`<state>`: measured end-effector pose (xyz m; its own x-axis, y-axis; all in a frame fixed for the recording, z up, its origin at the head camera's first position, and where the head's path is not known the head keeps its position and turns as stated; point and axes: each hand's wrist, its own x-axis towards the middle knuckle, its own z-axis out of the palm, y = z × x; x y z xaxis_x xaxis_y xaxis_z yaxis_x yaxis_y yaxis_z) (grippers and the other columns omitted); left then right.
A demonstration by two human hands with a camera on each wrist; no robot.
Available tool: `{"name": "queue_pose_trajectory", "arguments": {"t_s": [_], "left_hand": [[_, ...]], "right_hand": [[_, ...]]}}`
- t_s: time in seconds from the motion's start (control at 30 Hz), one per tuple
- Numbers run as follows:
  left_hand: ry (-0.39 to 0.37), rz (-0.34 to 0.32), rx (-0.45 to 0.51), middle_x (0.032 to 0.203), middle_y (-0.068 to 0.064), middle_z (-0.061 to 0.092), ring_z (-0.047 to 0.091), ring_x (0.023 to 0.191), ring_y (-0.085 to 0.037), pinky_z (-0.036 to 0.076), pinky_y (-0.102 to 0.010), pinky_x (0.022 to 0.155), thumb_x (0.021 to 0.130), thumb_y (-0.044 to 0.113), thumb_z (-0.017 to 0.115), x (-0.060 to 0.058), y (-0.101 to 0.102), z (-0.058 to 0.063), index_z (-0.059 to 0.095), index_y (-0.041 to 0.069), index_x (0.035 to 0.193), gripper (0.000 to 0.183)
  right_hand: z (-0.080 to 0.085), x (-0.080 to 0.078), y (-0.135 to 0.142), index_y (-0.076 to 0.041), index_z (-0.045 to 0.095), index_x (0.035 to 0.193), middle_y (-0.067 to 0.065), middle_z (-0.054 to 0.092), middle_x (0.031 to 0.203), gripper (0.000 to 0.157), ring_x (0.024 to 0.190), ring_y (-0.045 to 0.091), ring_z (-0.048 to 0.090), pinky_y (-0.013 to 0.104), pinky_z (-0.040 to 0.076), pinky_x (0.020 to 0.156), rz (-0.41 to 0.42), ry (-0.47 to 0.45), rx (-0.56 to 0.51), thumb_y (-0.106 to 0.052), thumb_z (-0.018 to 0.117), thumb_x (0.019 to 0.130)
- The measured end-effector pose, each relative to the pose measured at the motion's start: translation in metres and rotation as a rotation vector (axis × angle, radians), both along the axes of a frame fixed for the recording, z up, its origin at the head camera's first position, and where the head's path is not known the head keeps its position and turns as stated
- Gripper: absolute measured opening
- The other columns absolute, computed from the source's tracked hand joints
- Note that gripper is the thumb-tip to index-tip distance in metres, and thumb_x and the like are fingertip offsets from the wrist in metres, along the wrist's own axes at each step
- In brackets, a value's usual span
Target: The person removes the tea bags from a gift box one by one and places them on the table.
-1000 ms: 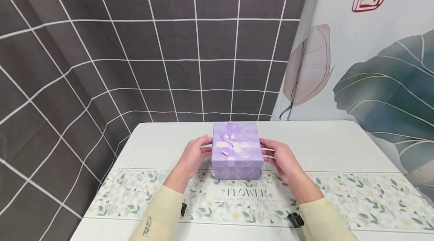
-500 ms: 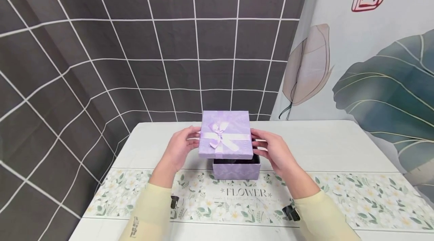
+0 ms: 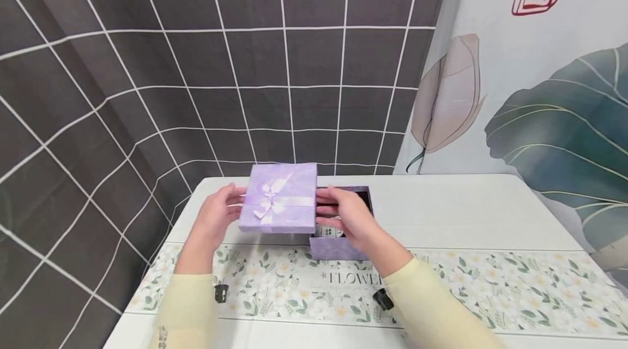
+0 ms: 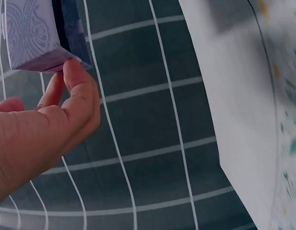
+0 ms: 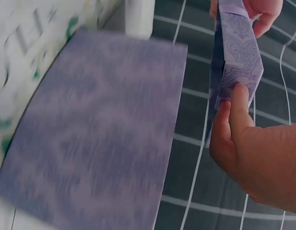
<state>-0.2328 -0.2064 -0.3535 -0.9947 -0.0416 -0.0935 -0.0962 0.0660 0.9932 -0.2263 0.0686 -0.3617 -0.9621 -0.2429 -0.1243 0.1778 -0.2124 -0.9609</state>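
A square purple box lid (image 3: 282, 191) with a pale ribbon bow is held level above the table, left of its box. My left hand (image 3: 216, 215) grips the lid's left edge, and my right hand (image 3: 350, 215) grips its right edge. Below and to the right, the purple gift box (image 3: 338, 249) stands uncovered on the table. Inside it, a printed item (image 3: 327, 229) shows partly; what it is I cannot tell, since the right hand covers much of the opening. In the right wrist view, fingers and thumb pinch the lid's side (image 5: 241, 52), with the box wall (image 5: 100, 129) close by.
The white table (image 3: 466, 207) carries a floral runner (image 3: 510, 289) printed with "FLOWER". Behind stands a dark grid-patterned curtain (image 3: 255, 60), and a leaf-printed cloth (image 3: 554, 120) hangs at the right.
The lid has come up off the box and moved left, held in both hands. The box has stayed in place, and its inside now shows.
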Motion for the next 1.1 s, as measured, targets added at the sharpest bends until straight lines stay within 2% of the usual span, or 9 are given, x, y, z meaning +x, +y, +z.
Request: {"name": "queue_pose_trajectory", "arguments": {"t_s": [0.2, 0.37, 0.5, 0.6, 0.73, 0.83, 0.97, 1.1], "left_hand": [[-0.047, 0.043, -0.08, 0.129, -0.028, 0.05, 0.059, 0.097, -0.015, 0.049, -0.022, 0.085, 0.109, 0.035, 0.023, 0.011, -0.03, -0.006, 0.041, -0.017, 0.141, 0.063], [-0.099, 0.042, -0.106, 0.131, -0.031, 0.051, 0.062, 0.095, -0.013, 0.05, -0.024, 0.083, 0.109, 0.039, 0.023, 0.015, -0.05, -0.014, 0.041, -0.018, 0.141, 0.068], [-0.147, 0.044, -0.108, 0.123, -0.028, 0.056, 0.063, 0.089, -0.014, 0.052, -0.026, 0.08, 0.109, 0.04, 0.023, 0.014, -0.062, -0.024, 0.042, -0.019, 0.138, 0.069], [-0.182, 0.039, -0.12, 0.121, -0.028, 0.056, 0.063, 0.091, -0.018, 0.052, -0.029, 0.081, 0.109, 0.042, 0.023, 0.013, -0.069, -0.036, 0.041, -0.021, 0.137, 0.071], [-0.239, 0.013, -0.127, 0.129, -0.034, 0.049, 0.061, 0.1, -0.026, 0.05, -0.037, 0.09, 0.108, 0.044, 0.022, 0.008, -0.07, -0.053, 0.038, -0.022, 0.139, 0.074], [-0.279, -0.004, -0.134, 0.135, -0.038, 0.043, 0.056, 0.112, -0.037, 0.045, -0.045, 0.099, 0.108, 0.045, 0.021, 0.006, -0.069, -0.063, 0.035, -0.022, 0.141, 0.075], [-0.301, -0.024, -0.148, 0.139, -0.042, 0.038, 0.045, 0.126, -0.049, 0.037, -0.052, 0.107, 0.108, 0.046, 0.021, 0.004, -0.066, -0.069, 0.032, -0.022, 0.142, 0.077], [-0.312, -0.04, -0.165, 0.14, -0.043, 0.037, 0.042, 0.129, -0.051, 0.036, -0.053, 0.108, 0.108, 0.047, 0.021, 0.002, -0.062, -0.071, 0.031, -0.023, 0.142, 0.078]], "right_hand": [[-0.008, 0.002, -0.037, 0.011, 0.051, 0.138, 0.026, 0.052, 0.135, 0.046, 0.12, 0.038, 0.054, 0.039, 0.055, 0.088, 0.049, -0.045, -0.023, -0.021, 0.037, 0.108], [-0.017, 0.005, -0.063, 0.013, 0.048, 0.138, 0.024, 0.053, 0.129, 0.045, 0.116, 0.036, 0.054, 0.04, 0.054, 0.089, 0.054, -0.075, 0.005, -0.018, 0.042, 0.105], [-0.025, 0.006, -0.08, 0.014, 0.047, 0.138, 0.022, 0.054, 0.125, 0.046, 0.115, 0.035, 0.053, 0.041, 0.053, 0.091, 0.053, -0.073, 0.085, -0.017, 0.046, 0.104], [-0.034, 0.008, -0.094, 0.014, 0.046, 0.14, 0.025, 0.052, 0.133, 0.048, 0.12, 0.036, 0.053, 0.043, 0.051, 0.094, 0.061, -0.053, 0.183, -0.018, 0.047, 0.103], [-0.048, 0.01, -0.103, 0.015, 0.043, 0.142, 0.028, 0.046, 0.145, 0.053, 0.125, 0.039, 0.053, 0.046, 0.048, 0.098, 0.048, -0.056, 0.286, -0.019, 0.051, 0.102], [-0.058, 0.011, -0.106, 0.014, 0.045, 0.141, 0.027, 0.046, 0.145, 0.054, 0.131, 0.04, 0.047, 0.05, 0.04, 0.105, 0.02, -0.064, 0.36, -0.021, 0.053, 0.1], [-0.068, 0.01, -0.108, 0.011, 0.046, 0.142, 0.025, 0.047, 0.146, 0.056, 0.139, 0.042, 0.035, 0.053, 0.026, 0.113, 0.001, -0.057, 0.448, -0.024, 0.055, 0.099], [-0.073, 0.011, -0.107, 0.011, 0.044, 0.143, 0.026, 0.045, 0.146, 0.057, 0.14, 0.044, 0.033, 0.054, 0.024, 0.113, 0.01, -0.057, 0.482, -0.025, 0.054, 0.099]]}}
